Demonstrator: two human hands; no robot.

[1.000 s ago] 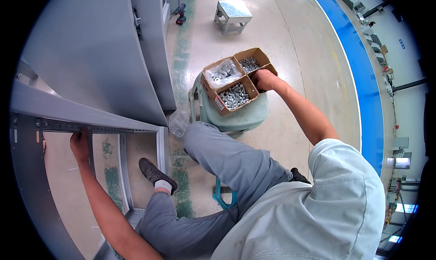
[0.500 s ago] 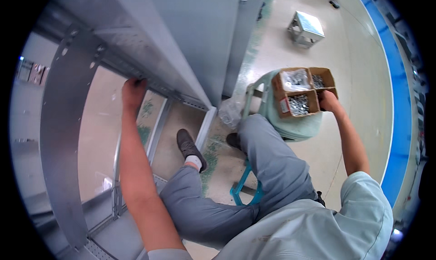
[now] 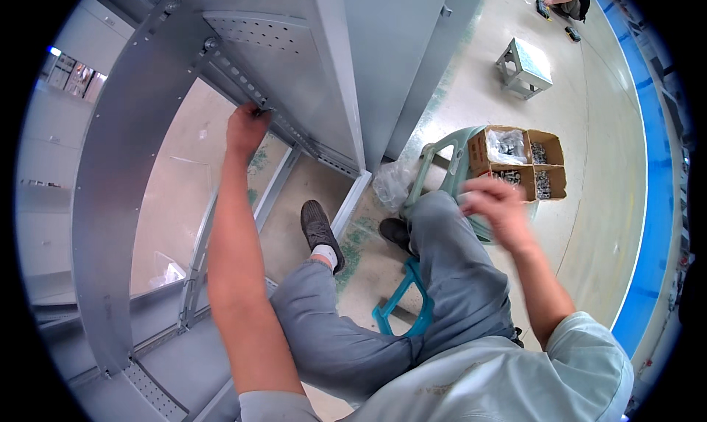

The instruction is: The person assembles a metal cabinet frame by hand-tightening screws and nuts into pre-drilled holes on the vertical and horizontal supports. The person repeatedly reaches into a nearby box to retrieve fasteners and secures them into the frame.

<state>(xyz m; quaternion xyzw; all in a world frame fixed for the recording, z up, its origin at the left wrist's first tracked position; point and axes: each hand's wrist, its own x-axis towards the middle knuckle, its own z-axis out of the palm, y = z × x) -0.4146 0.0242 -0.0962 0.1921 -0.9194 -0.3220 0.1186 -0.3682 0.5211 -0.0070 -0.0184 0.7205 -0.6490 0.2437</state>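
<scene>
My left hand (image 3: 247, 133) is closed at the perforated rail (image 3: 289, 131) of a grey metal cabinet frame (image 3: 140, 142). Its fingertips curl around something small and dark against the rail, too hidden to name. Over my right knee, in front of the cardboard box, is my right hand (image 3: 502, 210). Motion smears its fingers, so whether they hold anything cannot be made out. The divided cardboard box (image 3: 477, 151) sits on a pale green plastic stool (image 3: 458, 143). Its compartments hold loose metal fasteners (image 3: 543, 185) and a clear plastic bag (image 3: 507, 146).
Crumpled clear plastic (image 3: 392, 184) lies beside the green stool. A blue plastic stool (image 3: 406, 304) shows beneath me. Farther off stand a small metal stool (image 3: 527, 62) and a crouching person (image 3: 571, 1) near dark tools. Tall grey panels (image 3: 394, 46) rise ahead; my foot is inside the frame.
My right hand has come out of the box's near right compartment and moved left toward my knee. My left hand stays at the rail while the whole view has shifted.
</scene>
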